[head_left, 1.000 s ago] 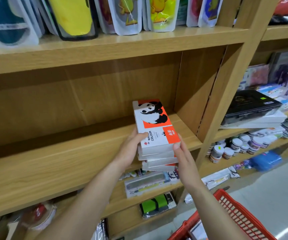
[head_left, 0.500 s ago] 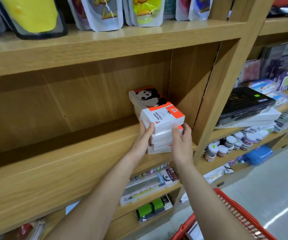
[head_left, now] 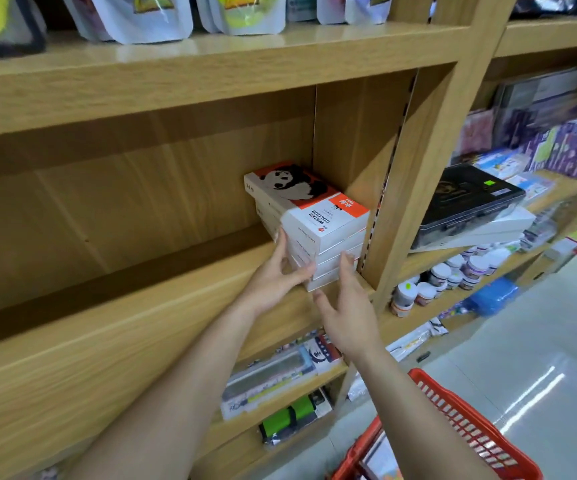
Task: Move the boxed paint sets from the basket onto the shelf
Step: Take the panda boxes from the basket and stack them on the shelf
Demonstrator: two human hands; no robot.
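Sitting stacked on the shelf (head_left: 141, 323), the boxed paint sets (head_left: 318, 223) read "WATER COLOUR" beside a panda (head_left: 290, 183); left grip (head_left: 276, 275) and right grip (head_left: 346, 310), both spread flat, press them.

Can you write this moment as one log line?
step: shelving | stack of paint boxes: on shelf, right end | left hand: touches stack | right hand: fingertips on front | basket: below right
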